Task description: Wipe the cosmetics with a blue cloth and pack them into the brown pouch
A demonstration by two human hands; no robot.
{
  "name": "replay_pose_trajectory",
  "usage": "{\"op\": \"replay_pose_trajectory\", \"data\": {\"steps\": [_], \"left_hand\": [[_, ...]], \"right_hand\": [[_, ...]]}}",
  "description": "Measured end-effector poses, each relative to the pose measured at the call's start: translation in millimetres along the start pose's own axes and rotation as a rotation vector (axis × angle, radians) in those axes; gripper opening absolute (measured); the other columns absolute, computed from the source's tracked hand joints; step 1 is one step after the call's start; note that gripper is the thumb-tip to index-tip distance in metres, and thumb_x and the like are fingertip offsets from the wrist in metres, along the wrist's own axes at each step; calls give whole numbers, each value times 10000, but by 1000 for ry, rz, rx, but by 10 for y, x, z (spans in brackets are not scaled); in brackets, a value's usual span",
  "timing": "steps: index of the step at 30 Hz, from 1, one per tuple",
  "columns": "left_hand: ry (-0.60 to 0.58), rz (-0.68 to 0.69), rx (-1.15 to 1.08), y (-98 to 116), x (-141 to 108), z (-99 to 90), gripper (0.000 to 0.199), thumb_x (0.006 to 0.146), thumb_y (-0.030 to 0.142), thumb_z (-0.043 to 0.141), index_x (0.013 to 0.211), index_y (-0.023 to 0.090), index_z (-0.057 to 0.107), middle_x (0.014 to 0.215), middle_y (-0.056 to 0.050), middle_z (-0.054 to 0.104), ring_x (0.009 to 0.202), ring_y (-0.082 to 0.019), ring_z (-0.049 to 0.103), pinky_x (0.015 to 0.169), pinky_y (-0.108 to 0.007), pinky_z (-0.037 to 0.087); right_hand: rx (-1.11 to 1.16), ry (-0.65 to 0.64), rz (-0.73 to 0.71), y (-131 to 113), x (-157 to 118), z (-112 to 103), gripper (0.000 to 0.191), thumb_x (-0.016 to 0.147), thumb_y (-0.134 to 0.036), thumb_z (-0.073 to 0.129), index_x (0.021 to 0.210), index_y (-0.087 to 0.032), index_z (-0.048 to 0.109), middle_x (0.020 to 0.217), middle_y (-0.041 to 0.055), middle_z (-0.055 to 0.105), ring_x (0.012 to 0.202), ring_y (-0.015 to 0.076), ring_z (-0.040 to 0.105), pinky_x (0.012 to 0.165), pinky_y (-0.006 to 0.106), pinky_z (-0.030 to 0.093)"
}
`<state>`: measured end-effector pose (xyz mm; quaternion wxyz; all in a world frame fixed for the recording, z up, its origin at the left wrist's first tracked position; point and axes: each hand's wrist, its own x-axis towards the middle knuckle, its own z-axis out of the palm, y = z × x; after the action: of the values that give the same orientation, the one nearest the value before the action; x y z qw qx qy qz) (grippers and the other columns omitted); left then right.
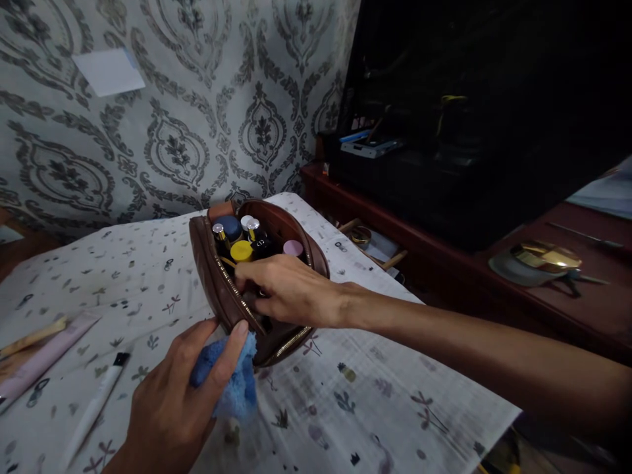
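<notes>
A brown zippered cosmetic bag [202, 257] stands unzipped on the patterned cloth. Inside it are a yellow-capped container [241, 251], a dark blue round cap [228, 228], a pink lid [293, 249] and several silver-topped bottles [253, 227]. My right hand [281, 286] reaches into the bag with its fingers curled; the fingertips and anything in them are hidden by the bag's side. My left hand [182, 375] is closed around a fluffy blue cloth [239, 382], its thumb and fingers against the bag's near edge.
On the white printed cloth [375, 408], a white pen-like tube [99, 401] and a pink tube [47, 355] lie at the left. At the right are a dark screen [444, 118], an open drawer [390, 253] and a gold-lidded jar [533, 262].
</notes>
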<state>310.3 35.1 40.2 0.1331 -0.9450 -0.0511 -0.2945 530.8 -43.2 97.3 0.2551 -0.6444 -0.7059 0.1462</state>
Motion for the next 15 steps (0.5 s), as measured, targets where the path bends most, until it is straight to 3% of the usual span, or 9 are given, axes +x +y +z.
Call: {"op": "replay_pose_trajectory", "data": {"steps": [5,9,15], "left_hand": [[11,52,33,-27,14,-6,815,850,-42,407,1578,270,215,1231,-153,549,1053,-227,606,828,-298,527],[24,104,50,-78,1,17,802,839,-27,408,1575,236,232,1218,-158,552,1042,-227,610,767,-273,529],[27,99,51,-83,-5,18,793,851,-13,416,1576,249,229,1211,-150,561,1033,-221,619,734,-257,526]], "right_hand": [[90,142,132,24,-50,33,132,811,-26,630,787,-154,609,721,-36,583,683,104,527,646,230,307],[134,113,238,25,-14,48,172,805,-43,629,721,-167,544,651,-57,514,630,94,463,597,227,279],[98,77,240,32,2,26,176,775,-43,653,741,-168,533,661,-57,502,624,93,442,587,225,285]]}}
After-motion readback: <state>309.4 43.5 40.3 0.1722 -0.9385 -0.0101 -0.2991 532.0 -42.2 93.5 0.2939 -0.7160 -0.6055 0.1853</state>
